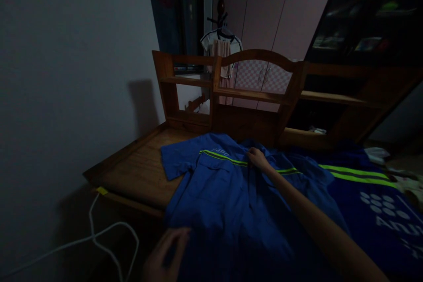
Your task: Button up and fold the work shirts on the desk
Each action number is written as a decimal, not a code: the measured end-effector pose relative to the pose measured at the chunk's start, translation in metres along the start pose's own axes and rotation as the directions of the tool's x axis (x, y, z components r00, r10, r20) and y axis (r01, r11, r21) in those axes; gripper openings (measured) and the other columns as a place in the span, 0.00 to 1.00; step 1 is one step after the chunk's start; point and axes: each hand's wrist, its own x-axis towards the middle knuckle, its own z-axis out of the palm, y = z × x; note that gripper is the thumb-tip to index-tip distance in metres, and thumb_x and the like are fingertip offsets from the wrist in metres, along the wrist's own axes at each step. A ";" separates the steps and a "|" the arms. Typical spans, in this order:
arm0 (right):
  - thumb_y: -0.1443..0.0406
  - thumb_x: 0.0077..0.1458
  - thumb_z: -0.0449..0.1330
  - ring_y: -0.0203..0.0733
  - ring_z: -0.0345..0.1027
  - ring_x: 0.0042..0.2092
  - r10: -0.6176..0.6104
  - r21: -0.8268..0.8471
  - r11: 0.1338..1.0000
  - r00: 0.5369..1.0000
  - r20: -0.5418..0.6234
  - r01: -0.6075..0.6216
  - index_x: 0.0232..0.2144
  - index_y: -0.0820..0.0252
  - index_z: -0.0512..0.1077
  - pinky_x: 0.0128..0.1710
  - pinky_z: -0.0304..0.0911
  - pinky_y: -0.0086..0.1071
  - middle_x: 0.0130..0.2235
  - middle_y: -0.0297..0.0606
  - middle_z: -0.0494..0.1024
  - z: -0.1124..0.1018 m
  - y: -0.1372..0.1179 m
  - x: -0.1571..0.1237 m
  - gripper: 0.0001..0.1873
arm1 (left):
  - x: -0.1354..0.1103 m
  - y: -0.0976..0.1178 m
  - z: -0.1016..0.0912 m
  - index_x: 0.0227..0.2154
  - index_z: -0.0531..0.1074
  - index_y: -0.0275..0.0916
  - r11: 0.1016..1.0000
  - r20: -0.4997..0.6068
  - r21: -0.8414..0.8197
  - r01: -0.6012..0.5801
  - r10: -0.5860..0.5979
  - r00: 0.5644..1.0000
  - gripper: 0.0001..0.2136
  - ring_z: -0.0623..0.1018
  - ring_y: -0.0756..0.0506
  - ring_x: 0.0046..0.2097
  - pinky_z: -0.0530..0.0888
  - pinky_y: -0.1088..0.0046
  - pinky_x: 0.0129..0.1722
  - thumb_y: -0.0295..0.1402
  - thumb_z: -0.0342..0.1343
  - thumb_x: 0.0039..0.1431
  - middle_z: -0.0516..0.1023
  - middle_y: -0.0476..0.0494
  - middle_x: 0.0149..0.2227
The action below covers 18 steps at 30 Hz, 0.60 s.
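Note:
A blue short-sleeved work shirt (211,176) with yellow-green stripes across the chest lies spread out, front up, on a wooden bed board. Reaching over it, my right hand (258,158) has its fingers closed on the cloth of the front opening just below the collar. My left hand (167,253) is low in the view, near the shirt's lower left side. It is dark and a little blurred, with a gap between thumb and fingers and nothing visible in them. The lower part of the shirt fades into shadow.
A darker blue garment (357,198) with yellow-green stripes and white print lies at the right. Behind stands a wooden headboard (254,92) with shelves. A white cord (112,227) hangs by the board's left corner, beside the wall (72,75). Clothes hang on a rack (220,9).

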 end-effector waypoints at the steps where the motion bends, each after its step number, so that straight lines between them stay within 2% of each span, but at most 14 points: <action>1: 0.62 0.60 0.58 0.28 0.61 0.21 -0.003 0.004 1.000 1.000 -0.004 0.003 0.33 0.66 0.70 0.24 0.61 0.25 0.23 0.27 0.69 0.001 0.003 0.000 0.10 | 0.016 -0.001 -0.013 0.41 0.73 0.48 1.000 -0.239 0.020 0.021 -0.015 0.971 0.19 0.73 0.38 0.51 0.67 0.58 0.54 0.52 0.45 0.59 0.76 0.44 0.47; 2: 0.62 0.60 0.58 0.28 0.61 0.21 -0.005 0.013 1.000 1.000 -0.006 0.005 0.33 0.66 0.70 0.24 0.62 0.25 0.23 0.28 0.70 0.002 0.005 0.001 0.10 | 0.033 0.000 -0.025 0.41 0.74 0.47 0.998 -0.399 0.056 0.011 0.012 0.917 0.19 0.74 0.39 0.49 0.68 0.60 0.53 0.52 0.48 0.57 0.76 0.45 0.47; 3: 0.62 0.60 0.57 0.28 0.62 0.21 -0.009 0.025 1.000 1.000 -0.009 0.009 0.34 0.66 0.70 0.23 0.62 0.25 0.24 0.28 0.70 0.003 0.007 0.001 0.10 | 0.051 0.003 -0.036 0.40 0.74 0.46 0.994 -0.458 0.110 -0.001 0.052 0.888 0.19 0.75 0.39 0.47 0.69 0.63 0.50 0.52 0.49 0.56 0.77 0.45 0.46; 4: 0.61 0.60 0.57 0.28 0.62 0.21 -0.013 0.040 0.999 1.000 -0.011 0.013 0.34 0.66 0.70 0.23 0.62 0.24 0.24 0.28 0.70 0.004 0.009 0.001 0.11 | 0.068 0.008 -0.045 0.39 0.75 0.44 0.987 -0.471 0.162 -0.015 0.091 0.878 0.19 0.76 0.39 0.45 0.70 0.64 0.48 0.52 0.50 0.55 0.78 0.44 0.44; 5: 0.61 0.60 0.57 0.28 0.62 0.21 -0.018 0.056 0.998 1.000 -0.014 0.019 0.35 0.66 0.70 0.23 0.62 0.24 0.25 0.29 0.71 0.005 0.010 0.000 0.11 | 0.086 0.014 -0.050 0.38 0.75 0.43 0.979 -0.453 0.200 -0.032 0.121 0.883 0.19 0.77 0.40 0.43 0.71 0.66 0.45 0.52 0.50 0.55 0.79 0.44 0.42; 6: 0.61 0.60 0.57 0.28 0.62 0.21 -0.024 0.073 0.997 1.000 -0.017 0.026 0.35 0.66 0.70 0.23 0.62 0.24 0.25 0.29 0.71 0.005 0.012 0.000 0.11 | 0.103 0.021 -0.053 0.37 0.76 0.42 0.971 -0.387 0.230 -0.061 0.149 0.910 0.20 0.77 0.41 0.41 0.71 0.67 0.42 0.52 0.48 0.56 0.79 0.43 0.40; 8: 0.61 0.59 0.58 0.29 0.62 0.20 -0.039 0.105 0.994 0.999 -0.020 0.041 0.36 0.65 0.70 0.21 0.61 0.24 0.24 0.29 0.70 0.006 0.014 -0.001 0.10 | 0.136 0.032 -0.050 0.34 0.77 0.39 0.949 -0.322 0.301 -0.093 0.193 0.927 0.22 0.77 0.41 0.38 0.70 0.68 0.39 0.52 0.49 0.56 0.78 0.40 0.36; 10: 0.61 0.58 0.59 0.30 0.62 0.19 -0.057 0.137 0.989 0.998 -0.018 0.059 0.38 0.64 0.70 0.18 0.59 0.23 0.22 0.28 0.70 0.006 0.016 -0.001 0.10 | 0.163 0.038 -0.042 0.28 0.76 0.38 0.933 -0.303 0.344 -0.108 0.220 0.927 0.21 0.75 0.43 0.33 0.69 0.70 0.35 0.52 0.51 0.53 0.77 0.41 0.31; 13: 0.60 0.53 0.62 0.32 0.63 0.20 -0.102 0.191 0.977 0.995 0.010 0.098 0.41 0.63 0.69 0.16 0.56 0.23 0.23 0.29 0.72 0.006 0.018 -0.001 0.15 | 0.195 0.042 -0.035 0.20 0.72 0.37 0.939 -0.295 0.302 -0.163 0.255 0.921 0.19 0.73 0.45 0.30 0.67 0.72 0.32 0.49 0.54 0.52 0.73 0.45 0.25; 15: 0.60 0.49 0.65 0.33 0.66 0.22 -0.147 0.230 0.965 0.987 0.059 0.130 0.42 0.62 0.69 0.17 0.58 0.23 0.27 0.31 0.74 0.005 0.017 -0.001 0.19 | 0.210 0.044 -0.039 0.22 0.70 0.36 0.947 -0.315 0.256 -0.194 0.271 0.909 0.18 0.73 0.46 0.32 0.66 0.74 0.33 0.47 0.52 0.53 0.73 0.46 0.26; 18: 0.59 0.46 0.67 0.35 0.70 0.26 -0.199 0.272 0.949 0.972 0.126 0.159 0.43 0.61 0.69 0.20 0.61 0.23 0.30 0.33 0.76 0.004 0.016 -0.002 0.22 | 0.224 0.047 -0.056 0.29 0.69 0.35 0.959 -0.401 0.211 -0.188 0.260 0.879 0.17 0.72 0.46 0.33 0.67 0.74 0.34 0.45 0.45 0.59 0.73 0.46 0.29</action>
